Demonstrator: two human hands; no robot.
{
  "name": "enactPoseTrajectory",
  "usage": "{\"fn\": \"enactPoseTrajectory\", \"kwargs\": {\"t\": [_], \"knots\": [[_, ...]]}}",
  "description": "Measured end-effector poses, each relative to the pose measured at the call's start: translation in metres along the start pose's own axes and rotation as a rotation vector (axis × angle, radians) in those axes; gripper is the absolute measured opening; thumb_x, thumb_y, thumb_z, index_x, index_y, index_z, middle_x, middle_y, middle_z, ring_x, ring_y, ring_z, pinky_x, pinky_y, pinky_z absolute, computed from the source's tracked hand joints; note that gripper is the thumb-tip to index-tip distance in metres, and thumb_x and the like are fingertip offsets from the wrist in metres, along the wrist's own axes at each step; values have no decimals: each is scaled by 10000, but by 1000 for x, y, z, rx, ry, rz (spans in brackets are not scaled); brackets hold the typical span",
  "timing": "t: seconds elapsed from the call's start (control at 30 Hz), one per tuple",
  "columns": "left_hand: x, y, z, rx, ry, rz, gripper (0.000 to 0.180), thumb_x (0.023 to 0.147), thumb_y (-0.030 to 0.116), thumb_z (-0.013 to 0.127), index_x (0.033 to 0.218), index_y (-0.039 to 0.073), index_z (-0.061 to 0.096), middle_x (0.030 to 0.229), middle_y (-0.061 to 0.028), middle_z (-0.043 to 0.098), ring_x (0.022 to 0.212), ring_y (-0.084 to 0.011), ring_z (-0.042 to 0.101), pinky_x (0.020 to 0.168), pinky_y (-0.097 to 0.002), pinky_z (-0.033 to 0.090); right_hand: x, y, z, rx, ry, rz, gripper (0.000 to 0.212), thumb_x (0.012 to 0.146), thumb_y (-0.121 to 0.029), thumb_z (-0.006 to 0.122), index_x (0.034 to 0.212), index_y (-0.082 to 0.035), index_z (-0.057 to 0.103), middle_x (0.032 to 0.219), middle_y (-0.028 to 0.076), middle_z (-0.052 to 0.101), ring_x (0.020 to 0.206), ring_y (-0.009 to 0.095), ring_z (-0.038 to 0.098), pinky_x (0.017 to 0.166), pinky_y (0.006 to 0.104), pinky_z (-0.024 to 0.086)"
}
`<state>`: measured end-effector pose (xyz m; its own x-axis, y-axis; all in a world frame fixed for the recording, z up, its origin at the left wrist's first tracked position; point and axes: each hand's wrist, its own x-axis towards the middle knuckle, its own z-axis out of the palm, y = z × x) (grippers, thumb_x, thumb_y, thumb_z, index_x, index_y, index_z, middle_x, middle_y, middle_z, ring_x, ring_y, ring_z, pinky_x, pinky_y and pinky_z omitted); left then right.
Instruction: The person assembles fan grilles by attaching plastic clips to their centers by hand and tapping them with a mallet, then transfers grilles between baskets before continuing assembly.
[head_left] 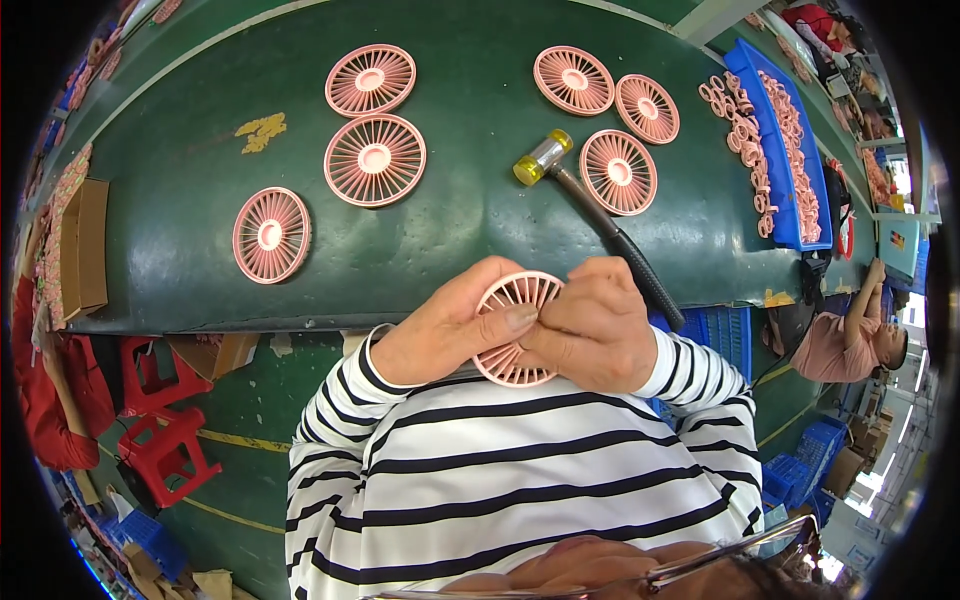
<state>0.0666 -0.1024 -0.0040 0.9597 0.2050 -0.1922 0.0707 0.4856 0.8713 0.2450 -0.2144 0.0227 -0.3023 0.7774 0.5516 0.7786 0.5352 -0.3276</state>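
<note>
A pink spoked plastic wheel (522,366) is held upright in front of my striped shirt, just off the table's near edge. My left hand (445,325) grips its left side, thumb lying over the spokes near the hub. With bent fingers, my right hand (597,330) closes over the wheel's right side and hub; whether a small part sits in those fingers is hidden. Beyond my right hand lies a mallet (545,158) with yellow faces and a black handle.
Several similar pink wheels (375,158) lie across the green table (450,220). At the right, a blue tray (800,215) holds small pink parts, with more pink rings (745,135) beside it. A cardboard box (85,245) stands left, near red stools (165,455). Other people sit at both sides.
</note>
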Motion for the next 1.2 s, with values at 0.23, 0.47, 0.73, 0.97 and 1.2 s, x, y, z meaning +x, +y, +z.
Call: {"fn": "enactPoseTrajectory", "kwargs": {"t": [0.23,0.47,0.73,0.97,1.2], "knots": [[5,-4,4,53,189,130,360,1002,249,524,1224,-17,427,1095,-81,556,989,-94,546,849,-250,475,-4,9,20,2,202,182,337,638,-236,808,915,-91,684,964,32,613,881,244,567,786,393,433],[8,-14,7,-31,280,177,352,1018,240,486,1241,-25,423,1105,-89,569,996,-114,555,871,-268,476,-1,8,26,10,239,275,351,639,-252,816,910,-110,645,957,45,600,879,248,568,784,385,432],[10,-15,12,12,381,211,343,1011,201,497,1255,-20,403,1111,-91,570,988,-106,556,860,-257,477,-5,12,27,-13,153,202,309,680,-142,791,936,-90,627,921,38,592,838,240,570,759,372,436],[11,-21,11,114,399,285,344,1008,194,498,1255,-25,400,1106,-101,577,984,-126,568,873,-275,474,-6,10,33,-40,218,196,264,690,-97,777,899,-74,618,868,36,598,787,227,577,726,361,439],[12,-23,15,182,439,300,342,1012,194,485,1257,-29,398,1107,-113,584,988,-135,576,867,-281,476,-1,7,27,-116,128,281,299,687,-104,776,908,-92,574,886,38,577,801,240,566,731,377,428]]}}
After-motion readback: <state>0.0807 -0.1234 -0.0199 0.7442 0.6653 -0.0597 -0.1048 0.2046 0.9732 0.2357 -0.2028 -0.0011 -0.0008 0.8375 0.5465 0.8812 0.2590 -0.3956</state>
